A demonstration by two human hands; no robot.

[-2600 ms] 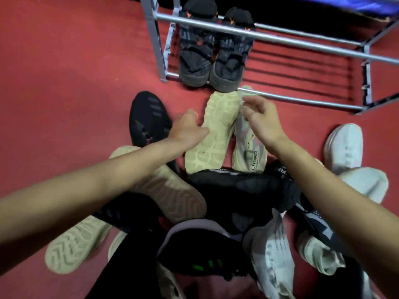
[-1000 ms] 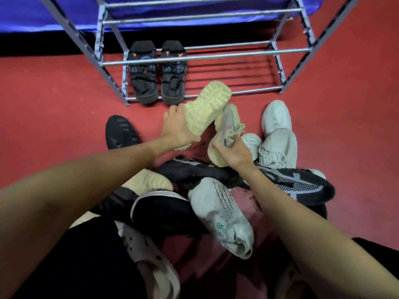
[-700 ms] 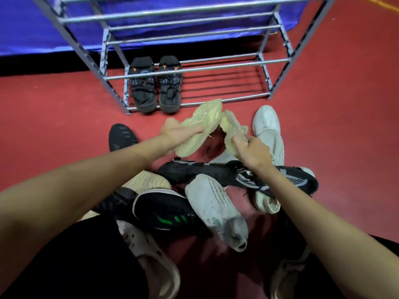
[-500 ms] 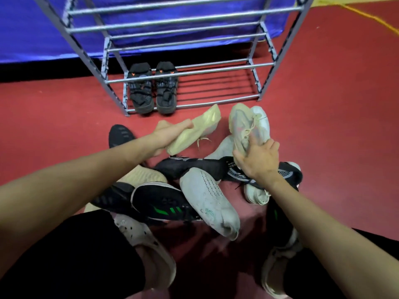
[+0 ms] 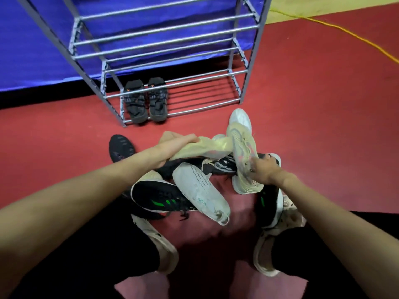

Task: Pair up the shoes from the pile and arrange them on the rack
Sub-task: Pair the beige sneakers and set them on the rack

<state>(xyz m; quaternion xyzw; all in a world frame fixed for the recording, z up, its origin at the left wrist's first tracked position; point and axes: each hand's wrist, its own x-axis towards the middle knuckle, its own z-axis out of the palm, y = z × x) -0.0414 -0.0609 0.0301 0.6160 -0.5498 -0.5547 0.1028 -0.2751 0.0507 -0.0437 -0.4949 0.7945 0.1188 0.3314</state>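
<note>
Feet: my two pale shoes (image 5: 164,253) nearest, on the red floor (image 5: 323,130).
Pile: white sneaker (image 5: 200,190) beside a black shoe (image 5: 157,198) with green stripes, between my arms.
Right hand (image 5: 264,169): clamped on the heel end of a beige sneaker (image 5: 244,152), toe pointing away, grey and pink side panel.
Left hand (image 5: 174,147): closed round its mate (image 5: 207,147), lying sideways; toe touches the other sneaker.
Rack (image 5: 183,83): beyond the pile; black sandals (image 5: 146,100) paired at the left of the bottom shelf.

Shoe pile (image 5: 194,186) on red floor (image 5: 323,126)
</note>
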